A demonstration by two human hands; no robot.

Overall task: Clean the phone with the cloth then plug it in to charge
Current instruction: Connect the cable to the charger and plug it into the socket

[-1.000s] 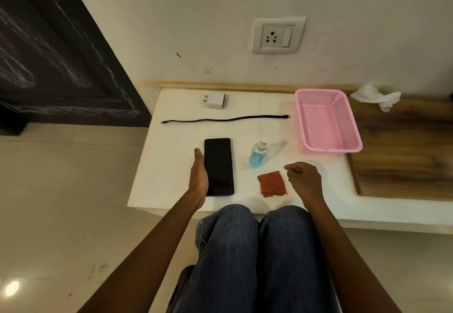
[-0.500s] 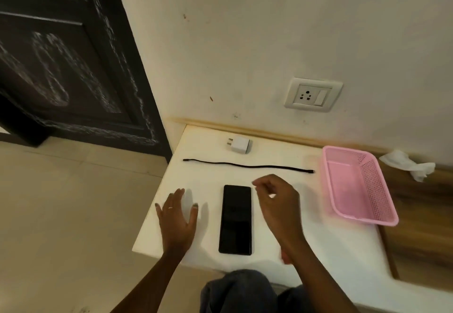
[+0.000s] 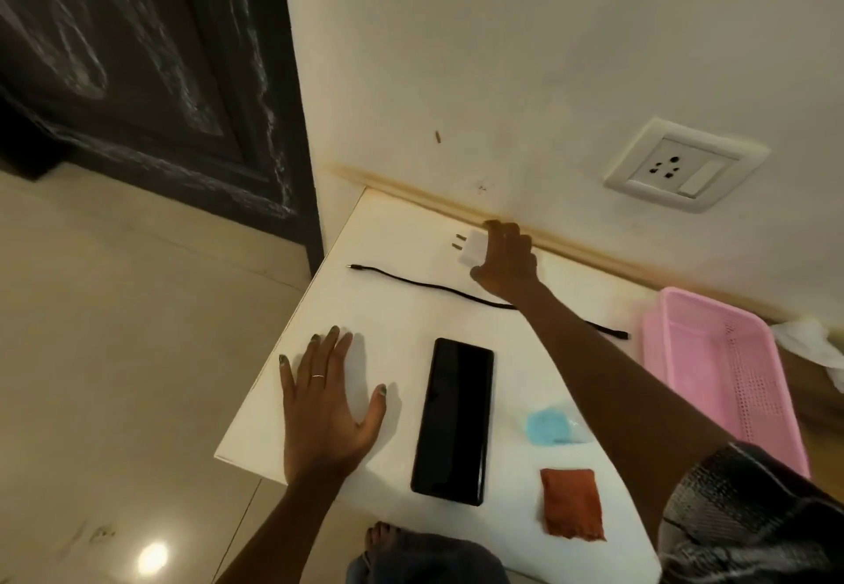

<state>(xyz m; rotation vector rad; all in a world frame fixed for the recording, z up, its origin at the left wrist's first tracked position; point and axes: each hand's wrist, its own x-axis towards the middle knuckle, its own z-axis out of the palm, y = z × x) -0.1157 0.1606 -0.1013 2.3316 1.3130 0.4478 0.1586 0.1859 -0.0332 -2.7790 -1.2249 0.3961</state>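
Observation:
A black phone point(image 3: 453, 419) lies flat on the white table point(image 3: 402, 309), screen dark. A folded rust-red cloth point(image 3: 571, 502) lies near the front edge, to the phone's right. My left hand point(image 3: 329, 405) rests flat on the table left of the phone, fingers spread. My right hand point(image 3: 507, 259) reaches to the back of the table and closes on the white charger adapter point(image 3: 472, 249), whose pins point left. A black cable point(image 3: 429, 285) lies straight across the table behind the phone, passing under my right forearm. A wall socket point(image 3: 685, 165) sits above on the right.
A blue spray bottle point(image 3: 550, 426) stands right of the phone, blurred, beside my right forearm. A pink mesh basket point(image 3: 721, 373) sits at the right, with crumpled white tissue point(image 3: 813, 346) behind it. A dark door point(image 3: 137, 71) and tiled floor point(image 3: 114, 332) are to the left.
My right hand has moved from above the phone to the back of the table and taken hold of the adapter. My head has leaned forward and tilted. The left hand stays flat.

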